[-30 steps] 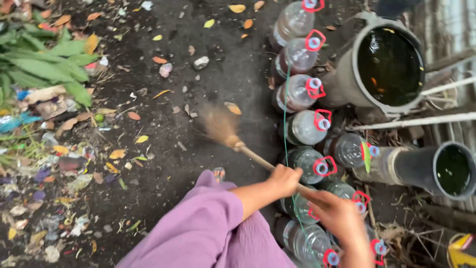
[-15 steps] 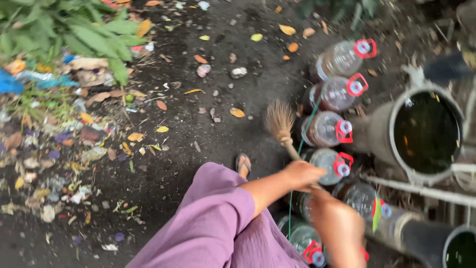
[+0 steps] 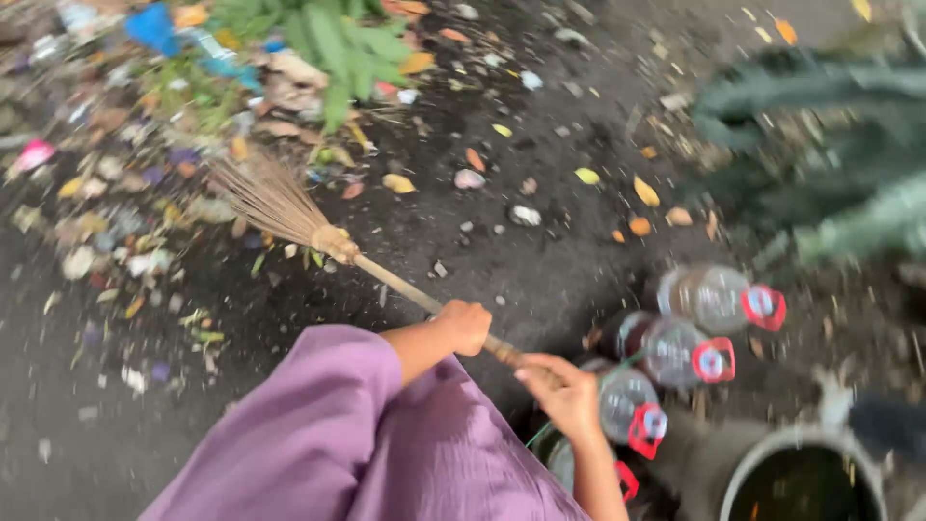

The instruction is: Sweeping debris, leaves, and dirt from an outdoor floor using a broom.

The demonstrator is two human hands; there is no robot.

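We look down on dark, damp ground (image 3: 540, 280) outdoors — scattered leaves and litter (image 3: 116, 222) lie beyond the grip, up and to the left. Our left hand (image 3: 463, 326), in a loose purple sleeve (image 3: 318, 425), is closed around the wooden handle; our right hand (image 3: 564, 391) clasps its near end just behind. The broom (image 3: 289, 217) angles away from the grip, its straw bristles splayed on the litter. Clear plastic bottles (image 3: 694, 333) with red caps lie right of the grip.
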